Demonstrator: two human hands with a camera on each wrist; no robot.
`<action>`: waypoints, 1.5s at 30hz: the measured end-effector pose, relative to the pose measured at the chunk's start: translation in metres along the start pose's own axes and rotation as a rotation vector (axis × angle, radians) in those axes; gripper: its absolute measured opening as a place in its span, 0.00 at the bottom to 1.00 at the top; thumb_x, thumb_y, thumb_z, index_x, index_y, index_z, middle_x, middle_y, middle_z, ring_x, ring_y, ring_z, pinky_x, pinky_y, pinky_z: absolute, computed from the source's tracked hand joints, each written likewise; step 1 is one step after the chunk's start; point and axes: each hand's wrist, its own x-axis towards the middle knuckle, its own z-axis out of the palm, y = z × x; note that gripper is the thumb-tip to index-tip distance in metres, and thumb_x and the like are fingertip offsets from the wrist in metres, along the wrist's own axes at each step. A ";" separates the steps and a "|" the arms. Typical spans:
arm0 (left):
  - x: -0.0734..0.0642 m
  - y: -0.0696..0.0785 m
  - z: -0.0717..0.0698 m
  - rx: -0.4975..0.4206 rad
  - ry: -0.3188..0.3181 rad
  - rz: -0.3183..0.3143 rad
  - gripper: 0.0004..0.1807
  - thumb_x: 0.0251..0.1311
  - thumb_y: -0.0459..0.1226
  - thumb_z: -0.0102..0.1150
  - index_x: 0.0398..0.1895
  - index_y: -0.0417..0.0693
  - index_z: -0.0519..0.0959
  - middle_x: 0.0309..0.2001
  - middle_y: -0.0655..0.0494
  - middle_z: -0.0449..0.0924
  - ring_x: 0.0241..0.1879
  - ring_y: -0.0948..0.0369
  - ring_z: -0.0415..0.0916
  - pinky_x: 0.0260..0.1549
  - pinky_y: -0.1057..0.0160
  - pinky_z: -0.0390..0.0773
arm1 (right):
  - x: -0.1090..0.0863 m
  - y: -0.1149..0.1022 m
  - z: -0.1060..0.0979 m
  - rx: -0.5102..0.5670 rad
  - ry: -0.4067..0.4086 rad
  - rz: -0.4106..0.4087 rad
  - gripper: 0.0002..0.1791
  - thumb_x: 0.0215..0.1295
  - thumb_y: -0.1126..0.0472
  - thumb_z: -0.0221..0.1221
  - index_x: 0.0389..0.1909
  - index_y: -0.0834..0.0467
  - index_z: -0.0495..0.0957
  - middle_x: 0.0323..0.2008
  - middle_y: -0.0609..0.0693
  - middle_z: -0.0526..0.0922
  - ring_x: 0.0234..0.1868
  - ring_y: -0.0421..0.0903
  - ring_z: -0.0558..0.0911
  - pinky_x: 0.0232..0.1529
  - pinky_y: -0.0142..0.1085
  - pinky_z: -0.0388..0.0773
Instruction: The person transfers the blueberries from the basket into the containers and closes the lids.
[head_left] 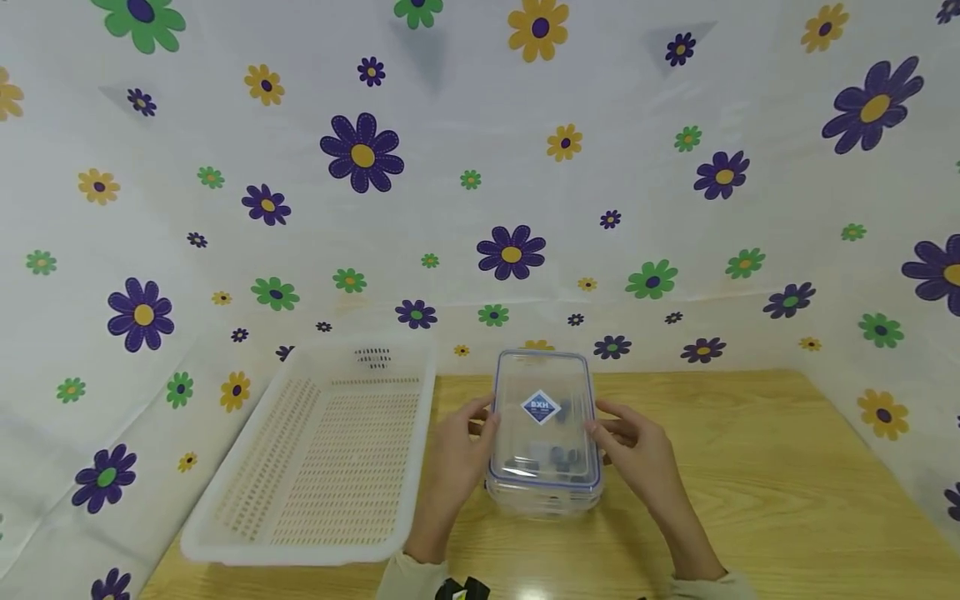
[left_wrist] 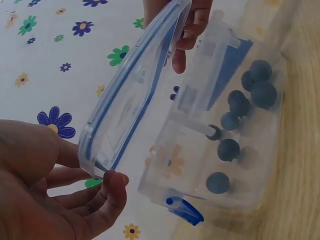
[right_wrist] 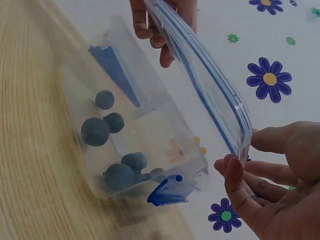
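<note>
A clear plastic lid with a blue seal and a blue-and-white label is held between both hands. My left hand pinches its left edge with thumb and fingers, and my right hand pinches the right edge. Under the lid stands a clear plastic food container on the table. In both wrist views the lid is raised off the container's rim, with a gap between them. Several blueberries lie loose on the container's bottom. A blue clip hangs unlatched from the container's side.
A white perforated plastic basket stands to the left of the container. The wooden table reaches back to a white cloth backdrop printed with flowers, which also lines the sides.
</note>
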 end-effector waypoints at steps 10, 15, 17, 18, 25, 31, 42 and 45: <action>-0.004 -0.010 0.011 -0.024 0.050 0.021 0.16 0.67 0.29 0.61 0.56 0.35 0.83 0.44 0.45 0.83 0.37 0.56 0.79 0.30 0.67 0.80 | 0.001 0.002 0.004 -0.097 -0.029 0.047 0.26 0.71 0.59 0.65 0.65 0.67 0.75 0.49 0.63 0.83 0.47 0.57 0.85 0.36 0.39 0.87; -0.008 -0.016 0.015 -0.024 0.066 0.007 0.14 0.64 0.28 0.63 0.52 0.33 0.84 0.42 0.44 0.83 0.37 0.55 0.81 0.30 0.67 0.81 | 0.000 0.002 0.003 -0.143 -0.047 0.065 0.26 0.69 0.59 0.67 0.64 0.66 0.77 0.44 0.60 0.84 0.43 0.55 0.85 0.30 0.39 0.86; -0.008 -0.019 0.016 -0.030 0.074 0.009 0.14 0.64 0.28 0.63 0.52 0.34 0.84 0.41 0.45 0.84 0.38 0.54 0.82 0.32 0.66 0.81 | 0.000 0.002 0.003 -0.169 -0.053 0.068 0.26 0.68 0.59 0.67 0.64 0.66 0.77 0.43 0.58 0.84 0.42 0.53 0.85 0.28 0.40 0.86; -0.008 -0.019 0.016 -0.035 0.081 0.012 0.14 0.64 0.28 0.63 0.52 0.34 0.84 0.40 0.45 0.84 0.38 0.54 0.82 0.33 0.65 0.81 | 0.000 0.002 0.003 -0.181 -0.056 0.067 0.26 0.68 0.59 0.67 0.64 0.66 0.77 0.42 0.58 0.83 0.42 0.53 0.85 0.28 0.40 0.86; -0.009 -0.029 0.020 -0.099 0.048 0.005 0.15 0.67 0.32 0.61 0.55 0.36 0.82 0.47 0.41 0.82 0.43 0.48 0.82 0.42 0.53 0.84 | 0.002 0.009 0.003 -0.189 -0.080 0.070 0.27 0.71 0.55 0.65 0.66 0.63 0.76 0.50 0.64 0.82 0.47 0.59 0.84 0.37 0.43 0.87; -0.008 -0.044 0.021 -0.351 -0.094 -0.128 0.21 0.74 0.39 0.55 0.68 0.44 0.74 0.57 0.32 0.78 0.54 0.39 0.80 0.48 0.43 0.83 | 0.002 0.027 0.001 0.009 -0.197 0.140 0.33 0.76 0.48 0.59 0.76 0.55 0.63 0.65 0.73 0.71 0.59 0.70 0.78 0.47 0.54 0.84; -0.008 -0.042 0.024 -0.407 -0.053 -0.178 0.27 0.72 0.36 0.58 0.72 0.41 0.69 0.53 0.37 0.76 0.42 0.51 0.82 0.37 0.53 0.85 | 0.004 0.032 0.003 0.017 -0.178 0.178 0.35 0.76 0.48 0.58 0.77 0.56 0.59 0.60 0.71 0.76 0.54 0.61 0.82 0.46 0.52 0.85; -0.008 -0.038 0.024 -0.405 -0.030 -0.196 0.33 0.71 0.36 0.59 0.75 0.33 0.62 0.54 0.36 0.76 0.42 0.50 0.83 0.37 0.53 0.86 | 0.004 0.026 0.004 -0.011 -0.129 0.167 0.37 0.75 0.50 0.61 0.77 0.58 0.58 0.62 0.71 0.75 0.56 0.63 0.81 0.48 0.51 0.84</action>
